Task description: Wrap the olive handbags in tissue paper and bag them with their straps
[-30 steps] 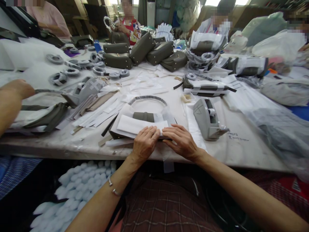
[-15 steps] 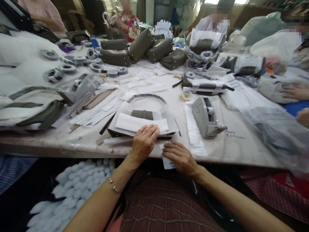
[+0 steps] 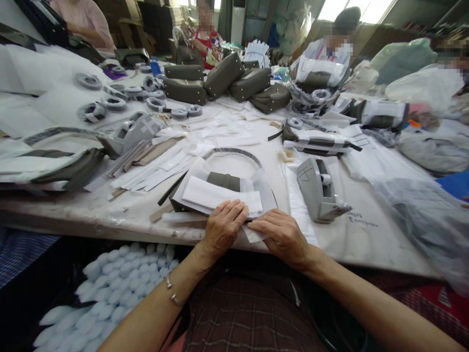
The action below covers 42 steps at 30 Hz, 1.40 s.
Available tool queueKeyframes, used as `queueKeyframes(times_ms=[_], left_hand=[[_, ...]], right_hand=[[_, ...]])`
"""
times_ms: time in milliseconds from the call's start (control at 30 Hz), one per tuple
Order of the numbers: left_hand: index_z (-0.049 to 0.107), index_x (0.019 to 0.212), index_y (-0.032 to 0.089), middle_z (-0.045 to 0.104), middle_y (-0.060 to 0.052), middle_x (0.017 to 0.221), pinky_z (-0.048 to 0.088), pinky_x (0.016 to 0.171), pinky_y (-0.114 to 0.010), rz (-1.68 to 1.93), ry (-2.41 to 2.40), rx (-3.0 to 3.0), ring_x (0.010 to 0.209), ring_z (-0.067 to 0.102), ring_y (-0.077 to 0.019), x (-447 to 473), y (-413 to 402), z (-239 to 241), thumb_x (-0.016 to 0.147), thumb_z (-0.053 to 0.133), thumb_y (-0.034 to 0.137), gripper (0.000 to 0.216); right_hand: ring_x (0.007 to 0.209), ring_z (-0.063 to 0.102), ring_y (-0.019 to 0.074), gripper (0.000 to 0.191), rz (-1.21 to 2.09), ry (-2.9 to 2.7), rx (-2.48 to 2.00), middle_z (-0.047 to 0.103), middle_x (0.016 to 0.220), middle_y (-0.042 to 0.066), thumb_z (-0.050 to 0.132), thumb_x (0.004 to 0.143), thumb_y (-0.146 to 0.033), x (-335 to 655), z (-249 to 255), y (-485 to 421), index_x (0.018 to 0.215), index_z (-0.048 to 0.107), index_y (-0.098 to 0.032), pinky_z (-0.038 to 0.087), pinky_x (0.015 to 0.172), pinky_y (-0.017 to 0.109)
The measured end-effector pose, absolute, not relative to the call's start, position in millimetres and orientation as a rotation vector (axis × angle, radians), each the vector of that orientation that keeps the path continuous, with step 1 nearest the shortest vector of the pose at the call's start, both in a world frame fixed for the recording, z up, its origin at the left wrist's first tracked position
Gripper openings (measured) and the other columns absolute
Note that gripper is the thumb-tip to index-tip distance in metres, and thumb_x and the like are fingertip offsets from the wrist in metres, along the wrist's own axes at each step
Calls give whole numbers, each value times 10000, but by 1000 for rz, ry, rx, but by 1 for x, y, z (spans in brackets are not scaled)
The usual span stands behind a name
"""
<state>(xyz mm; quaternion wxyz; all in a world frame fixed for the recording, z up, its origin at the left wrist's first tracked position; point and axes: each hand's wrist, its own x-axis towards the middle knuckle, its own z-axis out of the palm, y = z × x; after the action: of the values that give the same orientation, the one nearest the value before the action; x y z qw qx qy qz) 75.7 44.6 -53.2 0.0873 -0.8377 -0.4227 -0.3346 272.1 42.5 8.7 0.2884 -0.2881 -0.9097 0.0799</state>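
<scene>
A flat olive-grey bag part (image 3: 223, 181) with a curved handle (image 3: 232, 152) lies at the table's near edge, wrapped in white paper (image 3: 221, 196). My left hand (image 3: 223, 226) rests palm down on the paper's front edge, fingers together and flat. Beside it, my right hand (image 3: 283, 237) presses a small white paper strip (image 3: 253, 235) against the front of the part, fingers closed on the strip's edge.
A grey tape dispenser (image 3: 319, 190) stands just right of my hands. Paper strips (image 3: 154, 168) lie to the left, olive bags (image 3: 220, 80) and tape rolls (image 3: 110, 102) further back. Other people sit around the table's far side. White foam pieces (image 3: 120, 283) sit below the table edge.
My right hand went from the paper down to the table edge, took a white strip, and has come back up beside my left hand. The left hand stayed on the paper.
</scene>
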Motion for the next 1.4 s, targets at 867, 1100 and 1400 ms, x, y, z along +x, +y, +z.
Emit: queueKeyframes(times_ms=[867,1100,1400], left_hand=[[579,798,197,663,-20,769,462,772,-320,-1193,-1581,-2279,770,636,-171,95,54,-38,920,536,137,142],[559,769,200,673,-22,782,470,791,-327,-1211,-1567,-2244,765,634,-171,96,53,-40,933,533,146,175],[560,784,191,648,-24,760,464,774,-323,-1208,-1579,-2223,763,629,-177,97,53,-44,932,534,143,158]], right_hand=[[442,550,134,355,774,-2126,-1867,586,451,-19,603,895,-461,256,25,166,675,674,-192,396,541,251],[432,555,159,512,699,-2306,-2081,613,470,47,569,879,-590,242,30,180,563,648,-194,380,507,283],[511,593,130,309,617,-2129,-2095,712,645,28,563,872,-411,237,12,170,739,733,-190,381,534,248]])
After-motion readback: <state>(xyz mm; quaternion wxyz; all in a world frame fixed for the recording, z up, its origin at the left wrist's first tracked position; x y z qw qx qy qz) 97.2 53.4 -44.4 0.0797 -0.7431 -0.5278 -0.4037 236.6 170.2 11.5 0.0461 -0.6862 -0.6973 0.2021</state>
